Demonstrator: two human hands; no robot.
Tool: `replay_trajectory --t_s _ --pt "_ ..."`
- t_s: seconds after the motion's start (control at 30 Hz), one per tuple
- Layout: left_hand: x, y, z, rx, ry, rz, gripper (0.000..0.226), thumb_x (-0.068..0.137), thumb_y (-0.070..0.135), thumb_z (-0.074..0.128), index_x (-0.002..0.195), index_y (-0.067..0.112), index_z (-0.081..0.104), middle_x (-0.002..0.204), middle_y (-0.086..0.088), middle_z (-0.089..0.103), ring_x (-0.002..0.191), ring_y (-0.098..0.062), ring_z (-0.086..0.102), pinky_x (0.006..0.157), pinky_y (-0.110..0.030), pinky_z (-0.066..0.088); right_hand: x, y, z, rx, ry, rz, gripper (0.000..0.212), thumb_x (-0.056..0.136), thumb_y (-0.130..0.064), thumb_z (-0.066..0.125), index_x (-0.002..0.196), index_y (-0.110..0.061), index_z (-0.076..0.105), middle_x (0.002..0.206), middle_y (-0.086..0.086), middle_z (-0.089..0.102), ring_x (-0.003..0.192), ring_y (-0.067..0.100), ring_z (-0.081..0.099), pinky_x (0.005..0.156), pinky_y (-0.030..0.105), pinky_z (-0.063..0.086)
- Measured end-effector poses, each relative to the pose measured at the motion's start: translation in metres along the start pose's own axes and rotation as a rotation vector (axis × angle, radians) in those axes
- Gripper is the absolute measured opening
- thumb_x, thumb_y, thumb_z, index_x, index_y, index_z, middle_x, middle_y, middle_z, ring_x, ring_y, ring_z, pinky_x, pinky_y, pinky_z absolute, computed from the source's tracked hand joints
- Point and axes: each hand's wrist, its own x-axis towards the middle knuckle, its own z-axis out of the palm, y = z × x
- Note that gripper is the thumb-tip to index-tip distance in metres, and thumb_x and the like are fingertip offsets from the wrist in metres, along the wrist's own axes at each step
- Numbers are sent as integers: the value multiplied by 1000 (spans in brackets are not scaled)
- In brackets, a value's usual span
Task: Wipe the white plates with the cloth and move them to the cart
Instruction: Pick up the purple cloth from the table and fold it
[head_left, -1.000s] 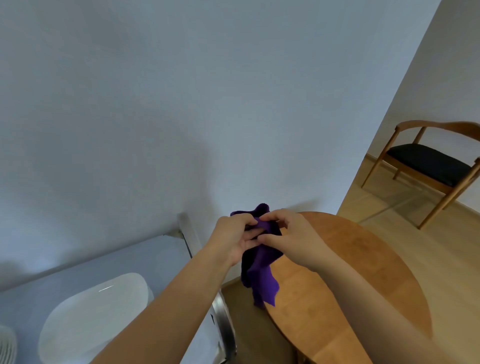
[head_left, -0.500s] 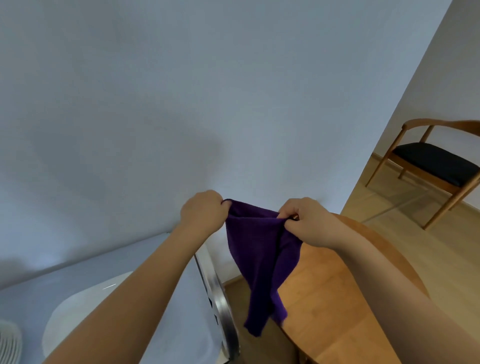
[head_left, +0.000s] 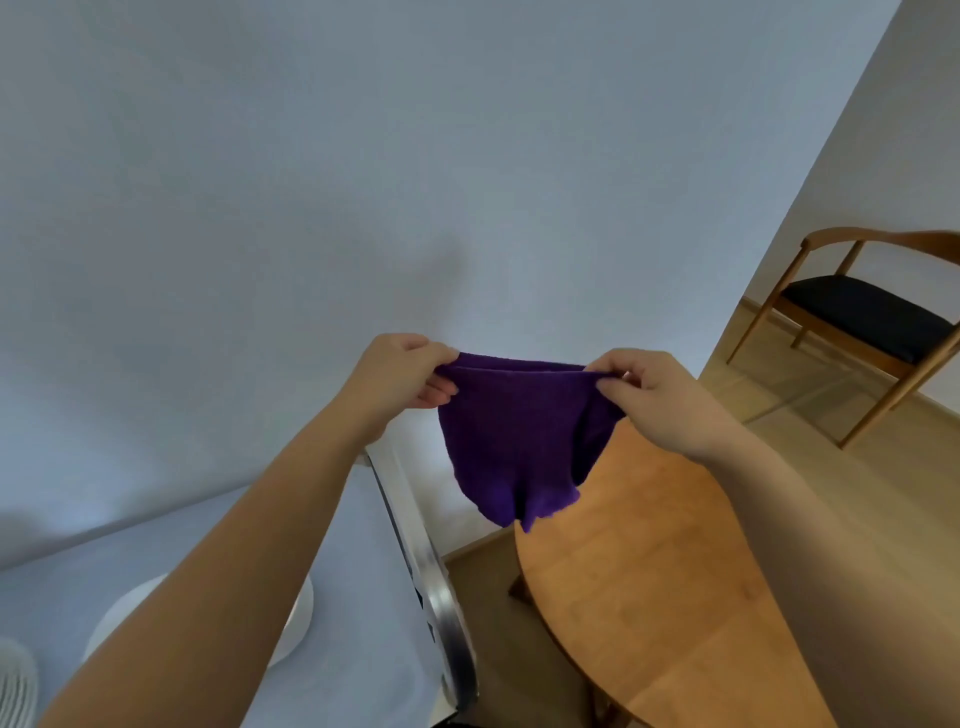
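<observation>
Holding 1 purple cloth (head_left: 524, 436), 2 hands, left hand (head_left: 400, 379), right hand (head_left: 660, 400)

No readable text, labels or numbers.

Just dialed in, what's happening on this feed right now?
A person holds a purple cloth up in the air, the left hand and the right hand each pinching its top edge so it hangs spread between them. It hangs in front of the wall, above the gap between the round wooden table and a pale surface with a metal rim. A white plate lies on that surface, partly hidden by the left arm; nothing touches it.
</observation>
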Motion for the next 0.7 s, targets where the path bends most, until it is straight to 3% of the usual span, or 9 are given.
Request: replay_trajectory --t_s 0.1,0.2,0.27,0.33,0.4,0.5,0.6,0.63,0.7 --pt "-1 -2 -6 -96 -129 119 31 71 36 76 86 10 68 70 -2 71 64 -11 67 61 -17 54 2 -4 -12 91 31 -29 32 95 -1 44 90 -21 69 86 -3 71 84 19 66 82 31 55" --pt "4 -6 3 391 -10 268 28 71 33 79 84 13 66 74 0 69 68 -13 63 62 -22 51 4 -4 -18 -11 -46 -12 31 96 1 41 93 -14 68 92 3 70 87 22 66 88 39 53" --pt "8 -6 11 476 83 323 23 81 29 70 82 7 63 72 -4 63 67 -16 56 63 -27 46 5 -6 -20 -34 -47 -30 31 95 1 43 92 -17 69 91 -2 70 84 15 67 84 31 55" --pt "8 -3 15 288 80 320 18 87 23 63 77 8 57 68 0 55 62 -8 51 62 -22 43 2 -14 -26 117 -15 -70 32 96 2 44 93 -19 69 88 -5 71 79 9 67 78 21 55" --pt "7 3 16 -8 -23 246 15 91 16 55 77 14 56 70 5 57 62 0 53 66 -18 44 0 -15 -34 242 -18 -106 32 95 4 44 97 -18 68 84 -4 70 75 7 66 72 17 54" --pt "0 13 20 -556 -272 17 20 93 11 43 86 11 62 76 1 70 70 -10 65 67 -26 53 6 -12 -41 560 -98 -96 31 90 -1 52 111 -20 63 77 3 61 67 14 59 67 25 53" --pt "-5 30 29 -713 -407 -18 30 91 18 41 84 13 71 77 -1 72 70 -14 67 66 -25 53 8 0 -18 1188 4 66 35 87 -35 54 119 -21 59 93 10 66 88 23 63 86 41 51" --pt "-6 37 34 -747 -427 -10 34 91 18 41 81 13 73 78 -2 72 72 -15 68 68 -25 53 5 9 -3 1321 9 181 51 81 -54 52 118 -20 59 100 10 70 95 27 65 88 47 51" --pt "-2 49 41 -790 -395 -35 31 93 18 41 84 10 70 80 -3 72 73 -16 69 70 -25 54 -8 28 28 1432 -153 348 94 49 -79 58 119 -17 58 117 14 66 105 37 63 90 56 46"
